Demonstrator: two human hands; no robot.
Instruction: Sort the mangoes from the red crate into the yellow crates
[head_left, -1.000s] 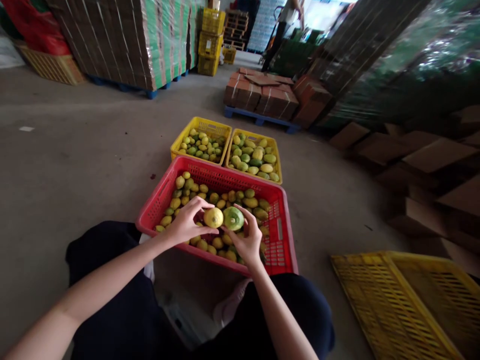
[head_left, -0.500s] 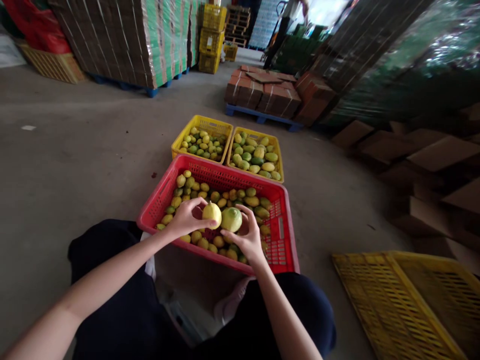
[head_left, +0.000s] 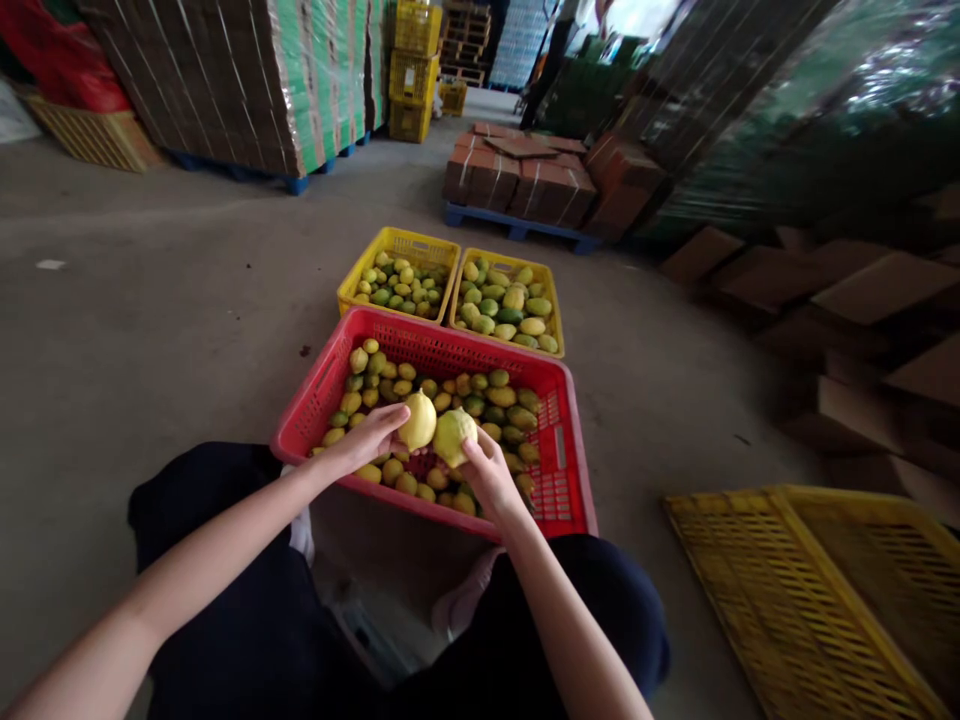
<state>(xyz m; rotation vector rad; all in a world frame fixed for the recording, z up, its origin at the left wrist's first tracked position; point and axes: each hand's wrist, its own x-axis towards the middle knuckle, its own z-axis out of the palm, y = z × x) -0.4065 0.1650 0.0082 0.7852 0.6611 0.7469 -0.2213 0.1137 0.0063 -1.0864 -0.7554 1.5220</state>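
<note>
A second ago the two held fruits each had an end facing the camera; now both have been rolled so that their tips point up, and the thumbs have come round onto the near faces. The left hand (head_left: 379,435) grips the pale yellow fruit (head_left: 418,418), thumb pressed on its left side and the other fingers curled low behind it. The right hand (head_left: 487,470) grips the yellow-green fruit (head_left: 454,437) in much the same way, thumb on its lower right, the rest of the fingers mostly hidden underneath. The two fruits are side by side, the right one a little lower and greener round its tip – whether their skins touch I cannot tell.

Both are held above the red crate (head_left: 465,350), which is between the person's knees and holds many yellow and green fruits, with more bare floor showing along its right side. Just beyond its far edge are the left yellow crate (head_left: 420,247) and the right yellow crate (head_left: 510,263), side by side, each with fruit inside. Off to the right is a slatted yellow crate (head_left: 795,600), with open cardboard boxes (head_left: 862,290) behind it; farther ahead, brown cartons (head_left: 517,180) rest on a blue pallet (head_left: 517,228)
</note>
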